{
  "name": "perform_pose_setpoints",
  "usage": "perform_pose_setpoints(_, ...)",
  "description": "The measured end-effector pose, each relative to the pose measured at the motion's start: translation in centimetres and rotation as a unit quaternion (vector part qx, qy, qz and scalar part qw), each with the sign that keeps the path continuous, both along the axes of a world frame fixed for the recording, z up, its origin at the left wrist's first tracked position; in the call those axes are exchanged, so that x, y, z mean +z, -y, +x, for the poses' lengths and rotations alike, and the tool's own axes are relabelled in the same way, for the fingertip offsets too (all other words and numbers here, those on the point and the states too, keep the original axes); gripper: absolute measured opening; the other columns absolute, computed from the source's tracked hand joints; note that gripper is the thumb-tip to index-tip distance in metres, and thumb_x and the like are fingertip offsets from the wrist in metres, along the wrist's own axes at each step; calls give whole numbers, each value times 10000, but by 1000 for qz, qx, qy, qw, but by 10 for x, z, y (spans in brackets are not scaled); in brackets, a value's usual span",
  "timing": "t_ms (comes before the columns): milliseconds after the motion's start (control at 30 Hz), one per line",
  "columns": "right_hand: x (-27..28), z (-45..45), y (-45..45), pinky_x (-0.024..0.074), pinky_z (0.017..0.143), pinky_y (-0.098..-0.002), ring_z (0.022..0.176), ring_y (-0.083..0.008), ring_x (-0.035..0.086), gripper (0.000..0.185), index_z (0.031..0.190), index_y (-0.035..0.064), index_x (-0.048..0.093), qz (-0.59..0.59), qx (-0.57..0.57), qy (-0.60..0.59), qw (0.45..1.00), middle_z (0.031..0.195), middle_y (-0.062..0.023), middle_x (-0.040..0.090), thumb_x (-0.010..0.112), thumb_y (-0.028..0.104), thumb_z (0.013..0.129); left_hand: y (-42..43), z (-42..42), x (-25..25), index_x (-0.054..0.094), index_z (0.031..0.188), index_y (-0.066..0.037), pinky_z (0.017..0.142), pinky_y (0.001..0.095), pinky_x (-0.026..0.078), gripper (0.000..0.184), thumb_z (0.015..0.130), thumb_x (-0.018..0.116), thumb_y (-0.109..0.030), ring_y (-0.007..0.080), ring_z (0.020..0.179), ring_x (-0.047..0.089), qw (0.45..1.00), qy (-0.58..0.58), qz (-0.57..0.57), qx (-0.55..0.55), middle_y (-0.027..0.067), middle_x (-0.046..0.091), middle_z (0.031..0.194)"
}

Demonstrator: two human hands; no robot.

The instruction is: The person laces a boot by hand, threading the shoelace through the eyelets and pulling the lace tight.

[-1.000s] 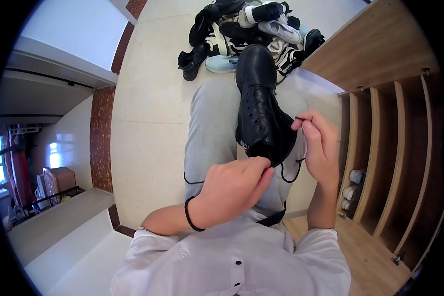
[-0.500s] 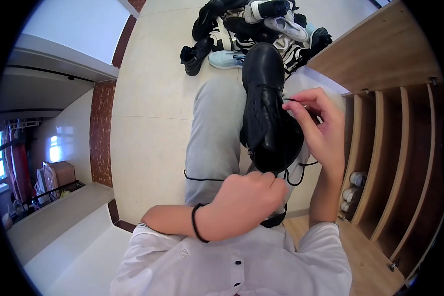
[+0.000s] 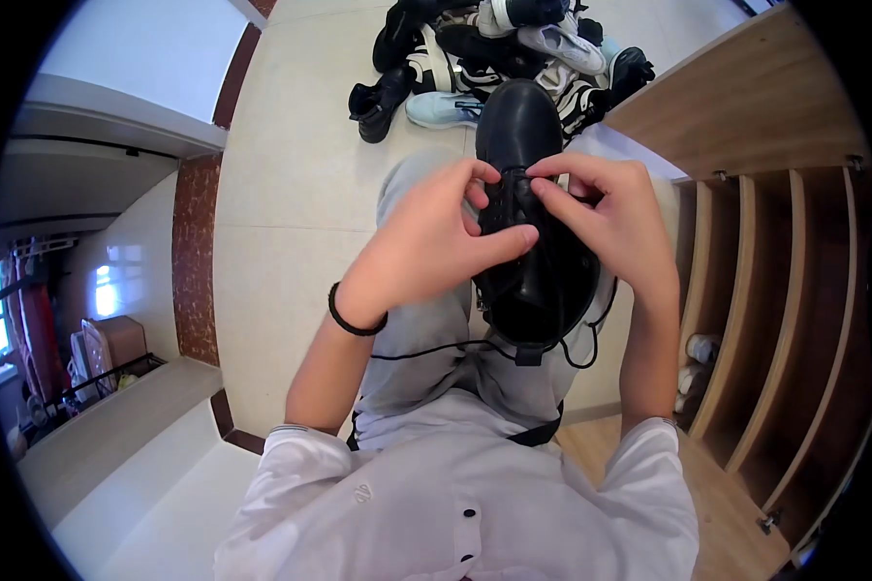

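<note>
A black leather boot (image 3: 518, 126) rests on my grey-trousered lap, toe pointing away and its opening facing me. My right hand (image 3: 618, 208) is closed in a pinch at the lowest eyelets, on the thin black shoelace (image 3: 591, 363); the pinched bit is mostly hidden by the fingertips. Across from it, my left hand (image 3: 426, 237) touches the boot's left eyelet edge with its fingertips. Its thumb is stretched out apart over the tongue, and nothing shows in its grasp. Loose lace hangs below the boot's opening and crosses my left thigh.
A heap of mixed shoes (image 3: 494, 48) lies on the tiled floor ahead. To my right stands an open wooden shoe cabinet (image 3: 746, 320) with upright dividers and a few pale shoes (image 3: 693, 373) inside. Its door panel (image 3: 736, 97) juts out at the upper right.
My left hand has moved up from the boot's opening to the eyelets, its fingers now spread. My right hand has shifted inward from the boot's right side to the lowest eyelets.
</note>
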State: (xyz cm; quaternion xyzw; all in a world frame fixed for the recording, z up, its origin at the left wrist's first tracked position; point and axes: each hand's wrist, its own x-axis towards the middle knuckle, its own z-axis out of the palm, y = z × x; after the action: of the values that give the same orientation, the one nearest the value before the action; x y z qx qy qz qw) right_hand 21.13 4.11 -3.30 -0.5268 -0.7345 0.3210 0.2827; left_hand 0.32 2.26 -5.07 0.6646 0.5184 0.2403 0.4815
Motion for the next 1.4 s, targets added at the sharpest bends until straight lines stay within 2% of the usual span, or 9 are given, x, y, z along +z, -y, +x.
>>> perform_pose_setpoints(67, -3, -1, -2, 367, 488, -278, 487, -124, 476, 107, 874, 15, 713, -10, 10, 0, 1000, 556, -67, 520, 715, 102, 811, -3, -6, 0, 592, 1183, 9, 699, 250, 498, 458, 822, 766, -213, 114, 798, 575, 1000, 8, -23, -2, 65, 589, 999)
perform_pose_setpoints(133, -4, -2, -4, 367, 485, -287, 482, -134, 471, 104, 855, 16, 711, -20, 19, -1, 1000, 550, -68, 511, 714, 106, 804, -11, -16, 4, 601, 1203, 24, 687, 227, 486, 380, 842, 649, -82, 81, 809, 579, 978, 119, -172, 2, 57, 626, 1007)
perform_pose_setpoints(233, -5, -5, -7, 374, 487, -306, 475, -161, 472, 107, 815, 15, 701, -21, 33, -7, 999, 551, -77, 507, 713, 115, 779, -16, -29, 3, 610, 1223, 46, 690, 208, 477, 410, 824, 521, 18, 50, 819, 582, 965, 169, -197, -20, 48, 665, 1008)
perform_pose_setpoints(633, -12, -21, -17, 400, 501, -333, 479, -223, 520, 87, 751, 8, 652, -43, 75, 42, 995, 551, -101, 534, 684, 90, 756, -8, -35, -18, 560, 1316, 70, 784, 216, 480, 507, 814, 494, 101, 50, 856, 577, 954, 237, -185, -13, 31, 644, 1040)
perform_pose_setpoints(967, -23, -24, -8, 426, 521, -349, 514, -237, 550, 108, 791, 3, 641, -33, 40, 27, 998, 591, -110, 568, 694, 97, 799, -3, -35, -20, 559, 1328, 52, 759, 217, 477, 441, 891, 598, 16, 64, 881, 571, 954, 246, -169, -11, 41, 623, 1085)
perform_pose_setpoints(1067, -21, -26, -4, 436, 533, -338, 531, -228, 565, 107, 810, 1, 653, -48, 24, 14, 998, 613, -118, 582, 694, 99, 813, -1, -32, -21, 562, 1342, 20, 697, 212, 494, 436, 913, 619, -36, 69, 897, 582, 959, 240, -151, -7, 47, 634, 1070)
perform_pose_setpoints(1133, -23, -26, -2, 440, 539, -329, 540, -224, 571, 107, 825, 1, 662, -49, 21, 6, 999, 623, -122, 589, 695, 102, 819, -1, -27, -19, 599, 1252, 21, 573, 246, 523, 391, 922, 671, -175, 103, 828, 660, 953, 241, -178, 48, 79, 658, 1067)
perform_pose_setpoints(1333, -21, -25, -1, 446, 555, -316, 557, -214, 571, 134, 894, 8, 697, -49, 9, 15, 999, 635, -119, 584, 709, 116, 817, -15, -12, -20, 608, 992, 15, 480, 225, 452, 205, 945, 645, -181, 81, 598, 633, 984, 132, -108, 53, 30, 653, 854)
perform_pose_setpoints(1400, -22, -18, -2, 431, 550, -292, 556, -158, 538, 147, 938, 11, 704, -66, 8, -17, 998, 632, -84, 572, 703, 111, 829, -17, -12, -33, 599, 979, 10, 475, 224, 440, 195, 949, 638, -179, 74, 582, 616, 983, 157, -89, 45, 20, 635, 815)
